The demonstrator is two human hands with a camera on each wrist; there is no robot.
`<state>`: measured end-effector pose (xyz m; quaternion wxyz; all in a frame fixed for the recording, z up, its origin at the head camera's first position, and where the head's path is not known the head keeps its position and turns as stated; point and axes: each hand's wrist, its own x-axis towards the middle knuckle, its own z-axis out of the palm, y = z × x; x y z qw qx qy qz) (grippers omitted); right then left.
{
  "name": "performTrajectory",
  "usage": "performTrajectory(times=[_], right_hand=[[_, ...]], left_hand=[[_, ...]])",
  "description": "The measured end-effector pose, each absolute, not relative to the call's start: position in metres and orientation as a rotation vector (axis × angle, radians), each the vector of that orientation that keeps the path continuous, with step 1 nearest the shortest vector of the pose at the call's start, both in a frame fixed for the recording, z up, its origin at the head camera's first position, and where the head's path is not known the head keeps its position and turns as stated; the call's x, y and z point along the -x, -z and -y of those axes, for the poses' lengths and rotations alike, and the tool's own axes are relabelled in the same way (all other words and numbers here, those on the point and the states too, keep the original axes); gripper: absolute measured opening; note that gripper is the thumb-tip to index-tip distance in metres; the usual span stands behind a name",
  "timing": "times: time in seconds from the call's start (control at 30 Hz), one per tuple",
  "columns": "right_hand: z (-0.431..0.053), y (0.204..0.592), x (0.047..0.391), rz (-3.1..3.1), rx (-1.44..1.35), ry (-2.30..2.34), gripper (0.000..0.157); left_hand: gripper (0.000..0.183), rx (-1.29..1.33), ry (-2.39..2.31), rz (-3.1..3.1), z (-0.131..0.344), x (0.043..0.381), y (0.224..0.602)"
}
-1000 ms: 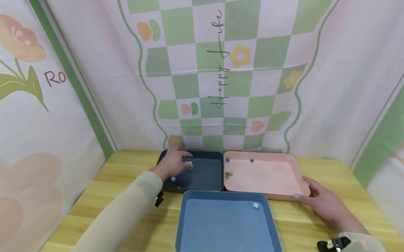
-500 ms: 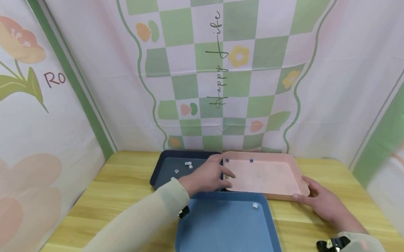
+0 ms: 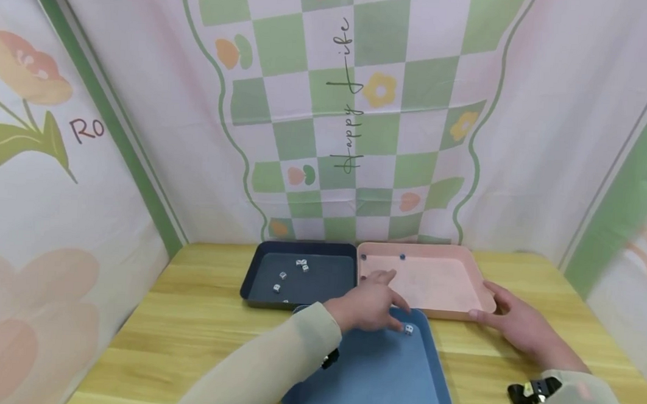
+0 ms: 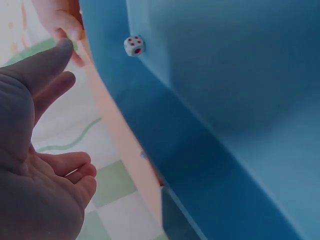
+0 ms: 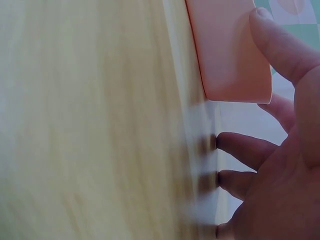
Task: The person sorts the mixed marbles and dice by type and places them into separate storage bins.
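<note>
My left hand (image 3: 370, 302) hovers palm down with fingers spread over the far edge of the blue tray (image 3: 368, 387). Its thumb tip is close to a white die (image 3: 408, 330) in that tray's far right corner. In the left wrist view, nothing is between the fingers, and the die (image 4: 134, 46) lies apart from them. My right hand (image 3: 520, 325) holds the near right corner of the pink tray (image 3: 434, 284) between thumb and index finger. In the right wrist view its other fingertips (image 5: 225, 142) rest at the table. Part of the pink tray's left end is hidden behind my left hand.
At the back left, a dark navy tray (image 3: 330, 282) bears several white dice (image 3: 283, 275). Two small blue pieces (image 3: 402, 256) lie along the pink tray's far side. All trays stand on a wooden table (image 3: 185, 317), with a printed curtain (image 3: 328, 104) behind.
My left hand has moved from the navy tray rightward and nearer, past the pink tray's left end, to above the blue tray. My right hand has stayed at the pink tray's corner.
</note>
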<state>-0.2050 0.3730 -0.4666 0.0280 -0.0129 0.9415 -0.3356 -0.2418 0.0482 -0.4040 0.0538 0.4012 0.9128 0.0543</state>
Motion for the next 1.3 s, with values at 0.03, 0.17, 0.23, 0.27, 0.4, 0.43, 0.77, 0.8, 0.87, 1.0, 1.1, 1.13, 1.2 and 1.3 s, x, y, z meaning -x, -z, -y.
performTrajectory(times=[0.03,0.17,0.23,0.27,0.4,0.43,0.77,0.8,0.87,1.0,1.1,1.13,1.2,1.3], right_hand=[[-0.373,0.466,0.205,-2.908,0.042,1.035,0.099],[-0.374,0.466,0.206,-2.909,0.045,1.031,0.099],[-0.374,0.466,0.206,-2.909,0.048,1.029,0.099],[-0.374,0.466,0.206,-2.909,0.05,1.027,0.098],[-0.374,0.466,0.206,-2.914,0.05,1.015,0.099],[-0.374,0.466,0.206,-2.914,0.051,1.013,0.099],[-0.372,0.463,0.206,-2.889,0.016,1.017,0.1],[-0.372,0.462,0.206,-2.891,0.017,1.015,0.1],[-0.372,0.462,0.205,-2.896,0.023,1.017,0.1],[-0.372,0.463,0.205,-2.903,0.029,1.017,0.099],[-0.372,0.463,0.205,-2.899,0.024,1.012,0.1],[-0.372,0.463,0.205,-2.898,0.022,1.01,0.1],[-0.373,0.463,0.206,-2.89,0.008,1.005,0.101],[-0.373,0.463,0.207,-2.878,-0.002,1.01,0.102]], left_hand=[[0.033,-1.216,-0.168,-2.773,-0.05,0.243,0.407],[0.03,-1.192,-0.194,-2.77,-0.056,0.248,0.419],[0.029,-1.182,-0.205,-2.765,-0.059,0.25,0.425],[0.029,-1.179,-0.202,-2.764,-0.06,0.252,0.428],[0.03,-1.176,-0.166,-2.76,-0.066,0.256,0.435],[0.03,-1.171,-0.156,-2.762,-0.067,0.256,0.436],[0.019,-1.114,-0.106,-2.723,-0.071,0.255,0.439],[0.017,-1.116,-0.102,-2.715,-0.072,0.254,0.439],[0.018,-1.119,-0.101,-2.707,-0.073,0.254,0.438],[0.023,-1.134,-0.113,-2.687,-0.076,0.252,0.437],[0.018,-1.168,-0.074,-2.668,-0.078,0.25,0.437],[0.016,-1.182,-0.052,-2.664,-0.078,0.25,0.438],[0.013,-1.185,-0.029,-2.661,-0.078,0.249,0.438],[0.018,-1.154,-0.038,-2.666,-0.079,0.248,0.438]])
